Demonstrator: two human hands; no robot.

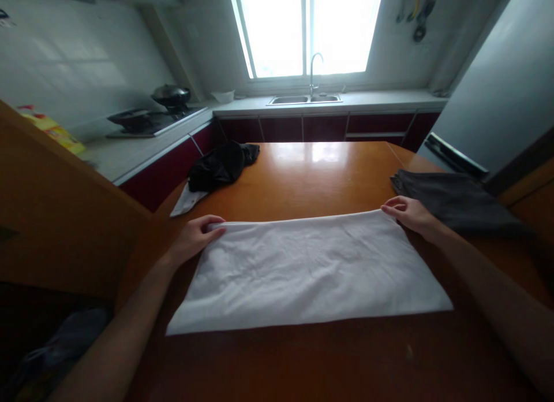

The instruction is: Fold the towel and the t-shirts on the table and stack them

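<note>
While my left hand (194, 238) and right hand (411, 214) pinched its far corners between thumb and fingers, the white cloth (311, 269) lay flat but wrinkled on the table (315, 182); I judged the grey cloth (450, 200) already folded, the black bundle (220, 165) crumpled and not yet straightened.

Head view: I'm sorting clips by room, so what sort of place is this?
A kitchen, probably in a home: there's a double-basin sink with a faucet by the window, and pans on a hob.
</note>
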